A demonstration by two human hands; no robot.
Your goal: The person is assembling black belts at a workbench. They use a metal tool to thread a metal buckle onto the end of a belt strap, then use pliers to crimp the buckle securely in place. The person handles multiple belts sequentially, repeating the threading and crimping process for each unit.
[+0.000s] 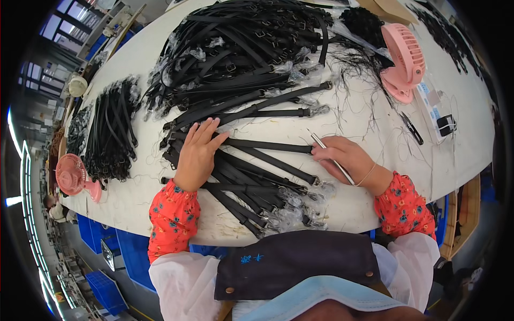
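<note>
My left hand (197,155) lies on a spread of black straps (241,187), its fingers stretched out across their ends. One black strap (267,145) runs from beside that hand to my right hand (345,160), whose fingers pinch its far end. A slim silver pen-like tool (317,140) is also in the right hand, its thin tip pointing up and left past the fingers. Metal buckles and clear plastic wrap show at many strap ends. What lies beneath my left palm is hidden.
Beyond my hands is a big heap of black straps (241,43), with another bundle (111,128) at left. Pink fans stand at right (404,59) and left (70,174). Black snips (411,128) lie near a white power strip (428,109). Loose threads litter the white table (385,155).
</note>
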